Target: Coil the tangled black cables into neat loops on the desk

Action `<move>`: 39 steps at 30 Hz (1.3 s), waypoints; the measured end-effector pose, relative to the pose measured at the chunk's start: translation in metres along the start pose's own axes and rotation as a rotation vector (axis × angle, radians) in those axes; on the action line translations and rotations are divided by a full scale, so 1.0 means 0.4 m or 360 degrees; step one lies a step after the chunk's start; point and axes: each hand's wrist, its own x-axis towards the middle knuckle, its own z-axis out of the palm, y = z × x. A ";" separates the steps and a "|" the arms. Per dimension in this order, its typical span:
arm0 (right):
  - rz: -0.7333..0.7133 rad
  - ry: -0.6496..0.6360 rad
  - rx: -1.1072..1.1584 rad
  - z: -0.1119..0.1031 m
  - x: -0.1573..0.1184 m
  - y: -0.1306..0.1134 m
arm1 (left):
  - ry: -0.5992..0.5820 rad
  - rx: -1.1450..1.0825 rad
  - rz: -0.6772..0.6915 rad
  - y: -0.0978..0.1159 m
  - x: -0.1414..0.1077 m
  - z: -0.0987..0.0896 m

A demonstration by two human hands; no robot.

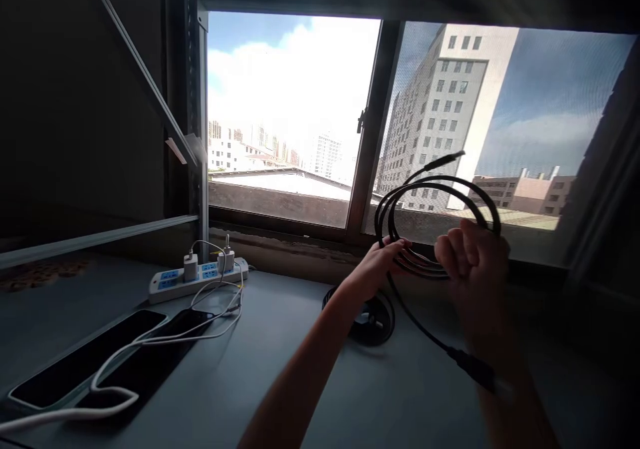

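A black cable (pixel 434 183) is looped into a coil and held up in front of the window. My left hand (pixel 377 265) pinches the coil's lower left side between thumb and fingers. Curled round the coil's right side is my right hand (pixel 473 255). One plug end (pixel 445 161) sticks up above the loops. The other end (pixel 473 367) hangs below, in front of my right forearm. Behind my left wrist, a second black coil (pixel 375 322) lies on the table.
A white power strip (pixel 200 281) with two chargers stands at the table's back left. White cables (pixel 175 337) run over two dark phones (pixel 90 359). Behind the table is a window (pixel 367 129), with a metal frame (pixel 203 135) at its left.
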 end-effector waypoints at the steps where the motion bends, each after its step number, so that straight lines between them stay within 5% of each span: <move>1: 0.0066 0.0034 0.0035 -0.003 0.008 0.014 | 0.0069 -0.0026 0.0044 0.005 0.000 0.001; 5: 0.0328 0.0033 0.0042 -0.009 0.026 0.052 | 0.0285 0.0020 0.0266 0.033 -0.005 -0.002; 12: 0.0498 -0.0405 -0.0136 0.004 0.010 0.043 | 0.0541 0.0067 0.0492 0.081 -0.018 -0.026; 19: -0.0014 -0.0111 -0.0659 0.019 0.001 0.038 | 0.0611 0.0401 0.0633 0.130 -0.035 -0.056; 24: -0.0319 -0.0317 -0.1020 0.016 -0.011 0.043 | 0.0667 0.0841 0.0781 0.151 -0.056 -0.062; 31: -0.0565 -0.0545 -0.1144 0.019 -0.017 0.046 | 0.0572 0.1123 0.0721 0.161 -0.071 -0.059; 39: -0.0576 -0.0553 -0.1098 0.028 -0.021 0.014 | 0.0345 0.1282 0.0681 0.171 -0.080 -0.054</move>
